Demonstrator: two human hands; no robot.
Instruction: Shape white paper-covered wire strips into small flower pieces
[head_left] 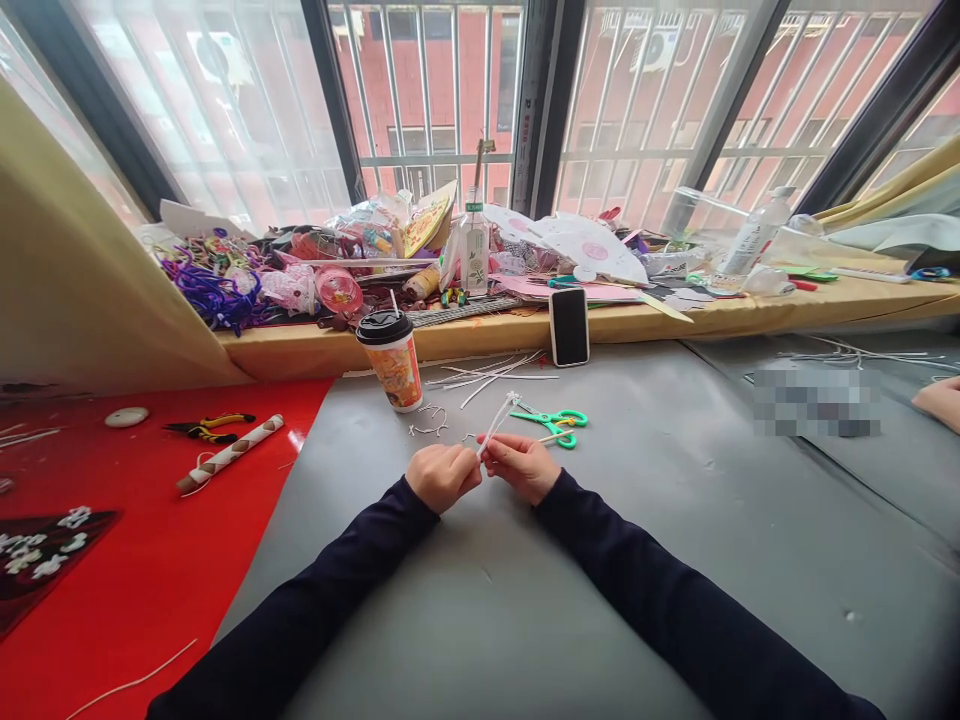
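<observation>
My left hand [442, 476] and my right hand [523, 466] meet over the grey table [675, 560], fingertips pinched together on a thin white wire strip [496, 422] that sticks up and away from them. Both arms wear dark blue sleeves. Green-handled scissors [556, 422] lie just beyond my right hand. Small bent white wire pieces [429, 428] rest beyond my left hand.
A lidded paper cup [393, 360] stands ahead, a phone [569, 326] leans on the cluttered sill, loose white strips [487, 376] lie between. On the red cloth [135, 560] at left lie pliers [206, 426] and a wrapped roll [229, 454]. Another person's hand [939, 402] shows at far right.
</observation>
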